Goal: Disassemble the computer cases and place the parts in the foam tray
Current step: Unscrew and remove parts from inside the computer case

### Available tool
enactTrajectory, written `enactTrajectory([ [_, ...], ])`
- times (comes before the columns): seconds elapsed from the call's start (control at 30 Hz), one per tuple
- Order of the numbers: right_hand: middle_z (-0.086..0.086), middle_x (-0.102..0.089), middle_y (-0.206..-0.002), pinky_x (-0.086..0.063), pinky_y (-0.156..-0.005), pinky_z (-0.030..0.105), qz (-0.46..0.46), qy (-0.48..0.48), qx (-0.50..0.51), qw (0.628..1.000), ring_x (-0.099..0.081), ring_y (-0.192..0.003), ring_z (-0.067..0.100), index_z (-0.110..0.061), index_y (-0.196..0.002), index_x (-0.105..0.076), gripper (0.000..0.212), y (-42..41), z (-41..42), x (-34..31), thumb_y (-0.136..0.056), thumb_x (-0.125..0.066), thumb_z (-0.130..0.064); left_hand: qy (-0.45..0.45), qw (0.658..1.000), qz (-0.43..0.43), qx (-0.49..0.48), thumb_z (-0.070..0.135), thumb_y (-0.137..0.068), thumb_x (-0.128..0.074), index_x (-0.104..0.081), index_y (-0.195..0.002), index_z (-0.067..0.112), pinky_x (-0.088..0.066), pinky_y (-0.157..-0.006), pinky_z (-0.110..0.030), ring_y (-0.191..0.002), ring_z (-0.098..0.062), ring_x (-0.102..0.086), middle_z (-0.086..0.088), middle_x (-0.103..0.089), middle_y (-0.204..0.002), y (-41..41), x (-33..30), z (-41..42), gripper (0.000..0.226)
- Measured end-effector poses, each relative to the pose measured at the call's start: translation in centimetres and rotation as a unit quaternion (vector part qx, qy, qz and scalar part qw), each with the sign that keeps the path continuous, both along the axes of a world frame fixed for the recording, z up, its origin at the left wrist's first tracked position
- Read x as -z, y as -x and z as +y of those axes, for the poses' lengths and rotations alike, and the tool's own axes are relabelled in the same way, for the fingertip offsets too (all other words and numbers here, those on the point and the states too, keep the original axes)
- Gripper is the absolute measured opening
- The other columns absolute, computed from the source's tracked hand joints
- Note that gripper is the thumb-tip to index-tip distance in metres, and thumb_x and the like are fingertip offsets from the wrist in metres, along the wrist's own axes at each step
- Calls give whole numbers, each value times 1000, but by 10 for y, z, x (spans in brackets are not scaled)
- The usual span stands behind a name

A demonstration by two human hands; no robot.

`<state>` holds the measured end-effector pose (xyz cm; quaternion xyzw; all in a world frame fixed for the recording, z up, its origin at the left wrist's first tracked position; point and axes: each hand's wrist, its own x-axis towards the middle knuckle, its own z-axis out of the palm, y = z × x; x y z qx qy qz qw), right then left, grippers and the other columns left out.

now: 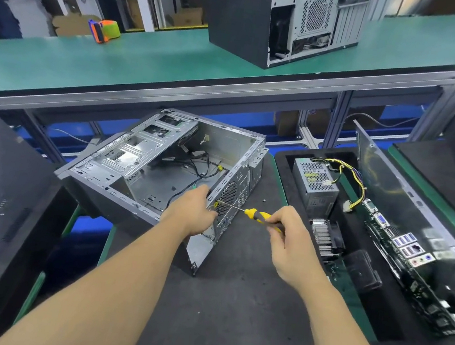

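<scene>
Sitting on a dark mat [230, 305] under a green shelf [147, 71], the case [168, 163] is being gripped by the left hand [195, 212] while the right hand [285, 231] is pinching a screwdriver [258, 215].

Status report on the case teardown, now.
Left hand grips the open computer case at its rear panel. Right hand holds the yellow screwdriver, tip at the rear grille. Power supply and motherboard already in the foam tray.
</scene>
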<state>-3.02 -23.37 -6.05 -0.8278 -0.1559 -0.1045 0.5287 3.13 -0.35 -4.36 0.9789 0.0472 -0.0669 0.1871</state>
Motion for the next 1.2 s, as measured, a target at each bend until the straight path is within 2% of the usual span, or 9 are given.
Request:
enactTrajectory([
  [0.17, 1, -55, -116, -37, -81, 5, 35, -41, 4, 999, -56, -105, -2, -27, -118, -49, 38, 6, 7, -1, -97, -53, 4, 11, 1000, -3, 0, 34, -90, -64, -52, -112, 27, -55, -86, -44, -93, -26, -63, 1, -64, -107, 1, 0, 1, 26],
  [0.23, -5, -54, -110, -41, -73, 5, 119, -114, 43, 985, -57, -85, -6, -30, -126, -45, 32, 7, 14, -1, -100, -57, -16, 18, 1000, -8, 5, 33, -88, -65, -53, -111, 28, -56, -86, -44, -92, -25, -64, 2, -66, -105, 0, 0, 1, 26],
  [0.33, -1, -49, -73, -35, -43, 25, 285, -228, 137, 921, -40, -54, 14, -21, -106, -52, 27, -4, 18, -5, -103, -40, -44, 23, 1000, -11, 7, 33, -87, -65, -54, -110, 29, -56, -87, -44, -92, -24, -64, 2, -66, -105, 1, 0, 1, 26],
  [0.5, 0, -34, -61, -20, -42, 24, 341, -358, 148, 857, -23, -48, 12, -13, -87, -48, 24, -11, 20, -5, -105, -49, -28, 19, 1000, -9, 1, 34, -87, -64, -53, -112, 29, -56, -88, -46, -96, -28, -63, 1, -66, -107, 1, 0, 1, 28],
  [0.67, 4, -44, -56, -39, -45, 29, 378, -488, 146, 774, -40, -48, 16, -1, -88, -70, 37, -11, 17, -10, -100, -61, -35, 16, 1000, -7, -1, 35, -89, -64, -52, -114, 27, -56, -87, -46, -93, -28, -64, 1, -65, -104, 0, 1, 1, 29],
  [0.83, -9, -22, -47, -17, -39, 18, 387, -380, 153, 826, -14, -40, 9, -4, -106, -67, 50, -13, 21, 2, -107, -35, -43, 20, 1000, -10, -2, 34, -87, -64, -53, -113, 28, -56, -86, -46, -92, -27, -64, 1, -65, -104, 0, 2, 2, 28],
  [1.0, -12, -33, -53, -26, -41, 23, 251, -313, 97, 911, -26, -47, 10, -13, -88, -50, 27, -10, 14, 11, -107, -42, -31, 28, 1000, -7, -3, 33, -88, -66, -54, -112, 28, -57, -85, -46, -90, -27, -65, 2, -66, -102, -1, 3, 2, 28],
  [1.13, -7, -42, -60, -34, -55, 32, 106, -97, 45, 989, -37, -58, 18, -30, -91, -49, 16, -8, 3, 4, -105, -45, -22, 26, 1000, -3, -3, 33, -88, -65, -53, -114, 28, -57, -87, -46, -93, -27, -65, 2, -66, -106, -2, 4, 2, 29],
  [1.2, -11, -47, -62, -31, -52, 20, 62, -15, 12, 998, -36, -53, 10, -33, -96, -48, 18, -12, -4, -5, -104, -46, -17, 22, 1000, -2, -4, 33, -88, -65, -53, -111, 27, -56, -87, -47, -92, -27, -64, 2, -65, -104, -2, 3, 2, 27],
])
